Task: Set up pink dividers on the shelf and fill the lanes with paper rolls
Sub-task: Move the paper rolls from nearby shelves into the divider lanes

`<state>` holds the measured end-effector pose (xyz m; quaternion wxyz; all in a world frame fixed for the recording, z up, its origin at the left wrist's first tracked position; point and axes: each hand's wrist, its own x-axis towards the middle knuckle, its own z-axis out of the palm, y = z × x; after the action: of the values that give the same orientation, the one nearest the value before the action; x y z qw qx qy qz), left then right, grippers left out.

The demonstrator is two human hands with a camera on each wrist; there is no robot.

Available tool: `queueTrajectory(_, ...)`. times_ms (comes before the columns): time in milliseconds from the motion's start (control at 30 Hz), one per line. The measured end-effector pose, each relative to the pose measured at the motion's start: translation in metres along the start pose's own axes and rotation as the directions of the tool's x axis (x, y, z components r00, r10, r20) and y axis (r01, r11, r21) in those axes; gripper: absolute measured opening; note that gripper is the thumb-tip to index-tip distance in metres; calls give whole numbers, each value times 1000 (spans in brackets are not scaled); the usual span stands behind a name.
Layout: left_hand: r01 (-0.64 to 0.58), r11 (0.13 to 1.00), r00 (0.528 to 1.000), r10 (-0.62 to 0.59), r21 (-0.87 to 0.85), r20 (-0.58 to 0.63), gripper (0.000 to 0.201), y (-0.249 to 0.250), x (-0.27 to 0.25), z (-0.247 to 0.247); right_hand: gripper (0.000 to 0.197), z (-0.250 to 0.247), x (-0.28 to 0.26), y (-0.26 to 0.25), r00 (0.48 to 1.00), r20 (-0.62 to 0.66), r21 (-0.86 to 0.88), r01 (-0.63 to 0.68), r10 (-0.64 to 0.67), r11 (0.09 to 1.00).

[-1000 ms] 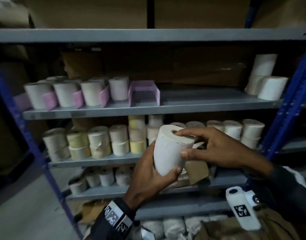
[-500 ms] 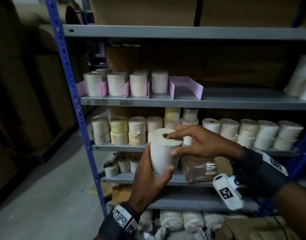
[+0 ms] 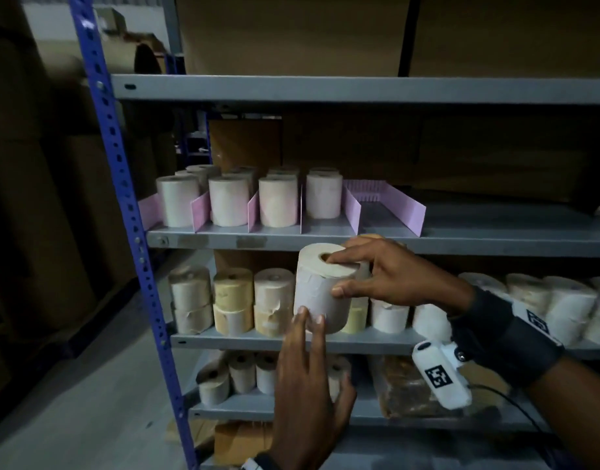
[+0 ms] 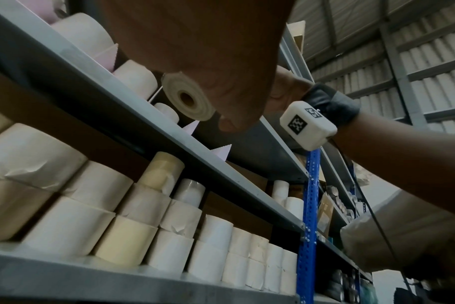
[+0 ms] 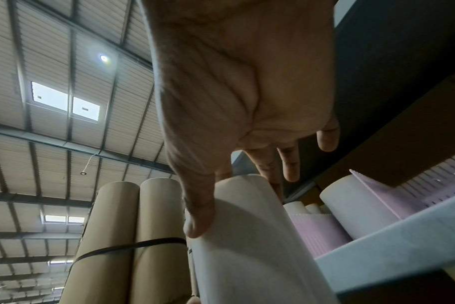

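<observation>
The right hand pinches the paper roll upright, thumb on its side, fingers over its top. The left hand, fingers straight, touches its lower edge. Best kept upright and lifted into the one empty lane just above. Six pink dividers show, with four lanes filled.

Your head camera faces the shelf squarely; both wrist cameras look steeply upward (very close), sharing that shelf.
</observation>
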<state>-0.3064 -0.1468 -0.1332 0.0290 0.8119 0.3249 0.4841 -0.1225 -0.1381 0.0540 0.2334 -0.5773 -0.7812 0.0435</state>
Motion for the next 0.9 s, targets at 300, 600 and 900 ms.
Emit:
queueTrajectory(300, -53, 994, 998, 51, 95, 20, 94, -25, 77, 50, 63, -33, 60, 43, 993, -114, -44, 20, -25, 999)
queueTrajectory(600, 0, 988, 1000, 1, 157, -11, 92, -35, 145, 76, 58, -52, 113, 75, 982, -172, -38, 69, -74, 997)
queueTrajectory(900, 27, 979, 994, -48, 204, 97, 90, -45, 166, 89, 60, -46, 139, 101, 997, -76, 32, -3, 5, 999)
